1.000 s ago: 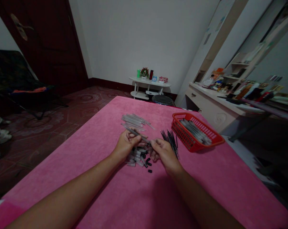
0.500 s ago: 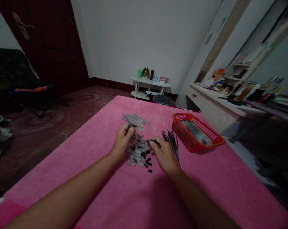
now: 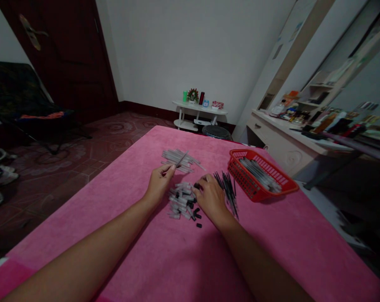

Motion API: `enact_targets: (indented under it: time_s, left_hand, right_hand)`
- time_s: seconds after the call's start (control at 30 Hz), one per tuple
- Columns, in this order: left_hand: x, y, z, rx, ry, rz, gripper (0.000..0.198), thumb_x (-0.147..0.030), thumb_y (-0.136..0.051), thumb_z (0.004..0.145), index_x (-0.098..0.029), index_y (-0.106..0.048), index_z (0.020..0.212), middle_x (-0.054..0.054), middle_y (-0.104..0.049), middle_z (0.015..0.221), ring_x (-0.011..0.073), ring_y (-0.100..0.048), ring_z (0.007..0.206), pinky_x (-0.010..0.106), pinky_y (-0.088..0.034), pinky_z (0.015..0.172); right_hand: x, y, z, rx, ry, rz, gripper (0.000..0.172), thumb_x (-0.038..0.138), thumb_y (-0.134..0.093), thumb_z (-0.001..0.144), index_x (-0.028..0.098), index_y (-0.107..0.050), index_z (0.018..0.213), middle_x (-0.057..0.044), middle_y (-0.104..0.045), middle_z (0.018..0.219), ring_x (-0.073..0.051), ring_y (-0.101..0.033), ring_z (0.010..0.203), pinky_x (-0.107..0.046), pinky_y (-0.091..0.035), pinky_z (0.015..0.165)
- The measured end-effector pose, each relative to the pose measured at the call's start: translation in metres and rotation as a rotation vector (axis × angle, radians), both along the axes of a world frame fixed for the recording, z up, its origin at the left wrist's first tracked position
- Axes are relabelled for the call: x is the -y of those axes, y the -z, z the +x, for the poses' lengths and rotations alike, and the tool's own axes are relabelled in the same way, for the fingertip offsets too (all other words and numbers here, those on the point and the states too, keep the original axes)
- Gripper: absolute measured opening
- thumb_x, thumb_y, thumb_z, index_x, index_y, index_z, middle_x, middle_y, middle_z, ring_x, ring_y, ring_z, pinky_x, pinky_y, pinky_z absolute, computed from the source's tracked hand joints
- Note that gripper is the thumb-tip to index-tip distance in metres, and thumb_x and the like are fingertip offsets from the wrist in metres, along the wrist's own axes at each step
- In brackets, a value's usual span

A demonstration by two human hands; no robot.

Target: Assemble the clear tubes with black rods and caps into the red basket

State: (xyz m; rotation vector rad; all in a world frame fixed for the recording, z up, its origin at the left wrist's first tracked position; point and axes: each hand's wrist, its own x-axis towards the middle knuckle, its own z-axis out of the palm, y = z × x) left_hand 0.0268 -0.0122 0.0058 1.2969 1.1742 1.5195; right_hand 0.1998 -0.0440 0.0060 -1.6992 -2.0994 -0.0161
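My left hand (image 3: 158, 183) pinches a clear pen barrel (image 3: 181, 160) that points up and to the right, over a pile of clear barrels (image 3: 177, 158). Between my hands lies a heap of pen caps (image 3: 181, 200) in grey and black. My right hand (image 3: 209, 198) rests knuckles up on the far right edge of that heap, fingers curled down onto a small black piece. A bundle of thin black refills (image 3: 228, 188) lies just right of it.
A red basket (image 3: 273, 191) holding assembled pens stands at the right on the pink tablecloth (image 3: 164, 260). Beyond are a white side table (image 3: 198, 112), a dark door (image 3: 66, 58), a chair (image 3: 16, 105) at the left and a cluttered dresser (image 3: 290, 138) at the right.
My hands were together on one pen; they have parted. The left hand swung its barrel up toward the barrel pile, and the right hand dropped onto the cap heap.
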Motion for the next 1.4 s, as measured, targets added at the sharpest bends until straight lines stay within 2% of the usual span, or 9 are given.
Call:
enact_targets:
  time_s: [0.13,0.23,0.4,0.47,0.53,0.73,1.13,1.27,1.4]
  left_hand:
    - [-0.003,0.003,-0.002,-0.050,0.028,0.038,0.030,-0.038,-0.059,0.077,-0.013,-0.072,0.086,0.004,-0.068,0.074,0.0197,-0.061,0.079,0.027,-0.045,0.070]
    - [-0.005,0.006,-0.005,-0.110,0.046,0.052,0.027,-0.035,-0.058,0.078,-0.014,-0.072,0.086,0.004,-0.070,0.080,0.0211,-0.062,0.082,0.030,-0.045,0.074]
    - [-0.006,0.013,-0.009,-0.333,0.100,0.093,0.027,-0.034,-0.053,0.081,-0.014,-0.072,0.084,0.004,-0.068,0.075,0.0194,-0.060,0.073,0.028,-0.044,0.066]
    - [-0.005,0.014,-0.010,-0.452,0.124,0.133,0.028,-0.033,-0.052,0.083,-0.015,-0.072,0.085,0.004,-0.068,0.075,0.0188,-0.060,0.072,0.027,-0.044,0.066]
    - [-0.003,0.013,-0.010,-0.556,0.140,0.180,0.028,-0.032,-0.050,0.084,-0.016,-0.073,0.089,0.005,-0.068,0.080,0.0191,-0.061,0.076,0.028,-0.045,0.070]
    - [0.003,0.005,-0.008,-0.701,0.194,0.209,0.029,-0.031,-0.048,0.087,-0.018,-0.073,0.094,0.006,-0.068,0.085,0.0186,-0.061,0.079,0.027,-0.044,0.071]
    - [0.008,0.002,-0.005,-0.764,0.236,0.201,0.028,-0.030,-0.047,0.086,-0.019,-0.072,0.089,0.004,-0.065,0.078,0.0169,-0.059,0.072,0.026,-0.041,0.067]
    - [0.008,0.001,-0.004,-0.739,0.268,0.192,0.028,-0.031,-0.048,0.086,-0.018,-0.073,0.085,0.005,-0.067,0.078,0.0174,-0.059,0.072,0.025,-0.042,0.066]
    - [0.009,0.000,-0.004,-0.619,0.306,0.127,0.030,-0.036,-0.050,0.084,-0.017,-0.073,0.079,0.005,-0.069,0.072,0.0178,-0.059,0.066,0.025,-0.042,0.061]
  right_hand:
    - [0.002,0.000,0.001,-0.071,-0.032,0.026,0.010,0.020,-0.056,0.081,0.020,-0.065,0.077,-0.011,-0.061,0.095,-0.023,-0.056,0.093,-0.032,-0.043,0.076]
    - [0.005,-0.001,0.006,-0.215,-0.078,0.041,0.015,0.015,-0.051,0.082,0.020,-0.063,0.074,-0.010,-0.064,0.088,-0.022,-0.058,0.087,-0.034,-0.043,0.078]
    - [0.002,-0.001,0.023,-0.687,-0.057,-0.061,0.016,0.028,-0.046,0.086,0.020,-0.058,0.079,-0.004,-0.065,0.072,-0.017,-0.060,0.064,-0.030,-0.046,0.061]
    - [-0.001,-0.002,0.031,-0.896,-0.042,-0.078,0.016,0.031,-0.048,0.085,0.019,-0.057,0.082,-0.004,-0.064,0.072,-0.016,-0.060,0.061,-0.028,-0.047,0.057]
    - [-0.005,-0.003,0.039,-0.991,-0.018,-0.059,0.017,0.033,-0.052,0.083,0.018,-0.058,0.085,-0.004,-0.064,0.075,-0.015,-0.061,0.064,-0.026,-0.047,0.055]
    - [-0.008,-0.005,0.050,-0.980,-0.030,-0.060,0.019,0.032,-0.054,0.081,0.017,-0.060,0.089,-0.003,-0.064,0.078,-0.014,-0.062,0.067,-0.022,-0.046,0.054]
    - [-0.003,-0.007,0.044,-0.816,-0.090,-0.033,0.015,0.029,-0.050,0.082,0.018,-0.061,0.084,-0.002,-0.062,0.074,-0.016,-0.058,0.066,-0.026,-0.046,0.058]
    - [-0.001,-0.012,0.042,-0.712,-0.161,-0.017,0.015,0.027,-0.051,0.082,0.018,-0.063,0.085,-0.003,-0.065,0.080,-0.017,-0.059,0.074,-0.028,-0.046,0.067]
    - [0.000,-0.020,0.044,-0.601,-0.202,-0.011,0.013,0.023,-0.058,0.078,0.019,-0.064,0.088,-0.003,-0.066,0.082,-0.017,-0.059,0.075,-0.028,-0.045,0.069]
